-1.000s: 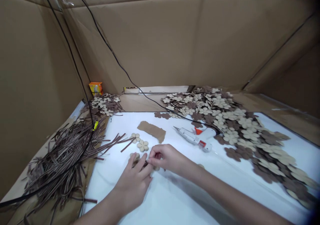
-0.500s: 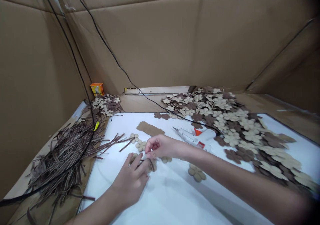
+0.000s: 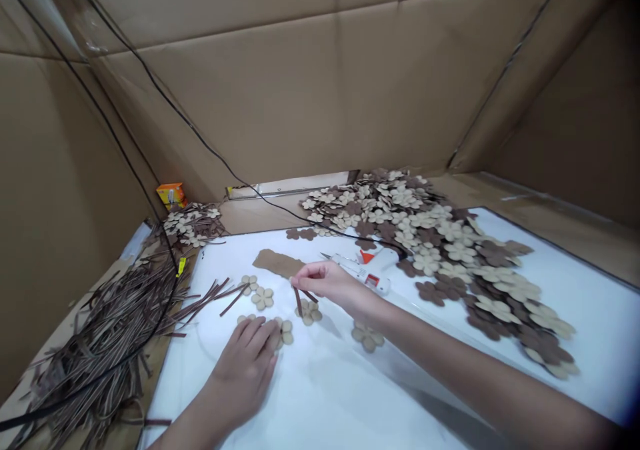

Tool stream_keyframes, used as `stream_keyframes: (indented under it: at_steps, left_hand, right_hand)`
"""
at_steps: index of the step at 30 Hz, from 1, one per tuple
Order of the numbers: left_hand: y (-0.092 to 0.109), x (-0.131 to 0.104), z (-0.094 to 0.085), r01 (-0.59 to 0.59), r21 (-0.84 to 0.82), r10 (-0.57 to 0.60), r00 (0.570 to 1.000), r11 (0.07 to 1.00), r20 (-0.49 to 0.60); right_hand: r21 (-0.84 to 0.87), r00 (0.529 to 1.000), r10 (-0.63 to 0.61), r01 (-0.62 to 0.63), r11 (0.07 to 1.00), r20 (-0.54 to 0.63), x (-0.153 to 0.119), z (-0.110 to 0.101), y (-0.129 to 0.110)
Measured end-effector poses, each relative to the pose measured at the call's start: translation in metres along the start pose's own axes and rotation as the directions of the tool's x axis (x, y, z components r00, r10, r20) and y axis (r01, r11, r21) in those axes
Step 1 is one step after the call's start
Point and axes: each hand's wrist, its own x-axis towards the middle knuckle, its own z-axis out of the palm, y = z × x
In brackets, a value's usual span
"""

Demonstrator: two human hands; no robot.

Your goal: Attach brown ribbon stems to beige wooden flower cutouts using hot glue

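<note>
My right hand (image 3: 330,287) pinches a narrow brown strip (image 3: 299,301), folded so that two ends hang down. Just below it a beige flower cutout (image 3: 310,312) lies on the white board (image 3: 320,383). My left hand (image 3: 247,360) lies over the board with fingers stretched out, resting against another beige flower (image 3: 285,331). Part of a third flower (image 3: 245,319) shows past its fingertips; the rest is covered. Farther back are two more pale flowers, one of them (image 3: 263,297) uncovered and the other crossed by strip ends. To the right sits a single beige flower (image 3: 367,337).
A white glue gun (image 3: 350,268) lies behind my right hand, its black cable (image 3: 225,167) running up left. Brown strips (image 3: 115,330) are heaped at left, flower cutouts (image 3: 430,230) at right. A cardboard scrap (image 3: 277,262) and orange box (image 3: 171,195) lie farther back. Cardboard walls surround everything.
My right hand has lifted away from my left, bringing the folded strip up and clear of it. The left hand's fingers have drawn closer together. The whole view has shifted to the right.
</note>
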Motion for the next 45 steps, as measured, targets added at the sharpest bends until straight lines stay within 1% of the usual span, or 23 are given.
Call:
stream_keyframes:
  at_steps: [5, 10, 15, 19, 23, 26, 29, 36, 38, 42, 45]
  left_hand:
    - [-0.004, -0.003, 0.003, -0.029, -0.021, 0.030, 0.998, 0.999, 0.056]
    - [-0.005, -0.005, 0.003, -0.009, -0.059, 0.013, 0.997, 0.998, 0.072]
    - [-0.006, -0.005, 0.004, -0.006, -0.087, 0.013, 0.997, 0.996, 0.080]
    - [-0.006, -0.005, 0.003, 0.001, -0.110, 0.008, 0.996, 0.994, 0.086]
    - [-0.005, -0.003, 0.001, 0.008, -0.120, 0.004, 0.995, 0.993, 0.100]
    - [-0.003, -0.002, -0.001, 0.008, -0.122, 0.004, 0.996, 0.993, 0.092]
    - [-0.002, -0.001, -0.002, 0.017, -0.121, -0.006, 0.996, 0.992, 0.088]
    - [-0.002, -0.001, 0.001, 0.038, -0.088, -0.032, 0.997, 0.995, 0.071]
    - [-0.005, -0.001, 0.003, 0.066, -0.116, -0.057, 0.995, 0.991, 0.077]
    - [-0.014, -0.003, 0.005, 0.162, -0.215, -0.145, 0.985, 0.963, 0.094]
    - [-0.020, -0.004, 0.005, 0.231, -0.259, -0.213, 0.972, 0.938, 0.094]
  right_hand:
    - [0.036, 0.996, -0.046, 0.049, 0.998, -0.074, -0.004, -0.001, -0.006]
    - [0.107, 0.982, -0.098, 0.117, 0.987, -0.164, -0.002, -0.001, -0.008]
    - [0.204, 0.971, -0.066, 0.114, 0.972, -0.229, 0.012, -0.003, -0.010]
    - [0.292, 0.978, -0.038, 0.098, 0.951, -0.204, 0.019, -0.003, -0.016]
    - [0.326, 0.987, -0.036, 0.087, 0.941, -0.160, 0.013, -0.001, -0.024]
    - [0.315, 0.990, -0.043, 0.083, 0.945, -0.133, 0.006, 0.001, -0.027]
    - [0.268, 0.990, -0.058, 0.090, 0.959, -0.127, 0.000, 0.003, -0.027]
    - [0.125, 0.976, -0.134, 0.156, 0.980, -0.170, -0.004, 0.002, -0.028]
    - [0.107, 0.973, -0.139, 0.161, 0.981, -0.186, -0.006, 0.002, -0.028]
    - [0.086, 0.971, -0.143, 0.161, 0.983, -0.194, -0.010, 0.002, -0.027]
    - [0.081, 0.970, -0.151, 0.169, 0.982, -0.192, -0.012, 0.002, -0.025]
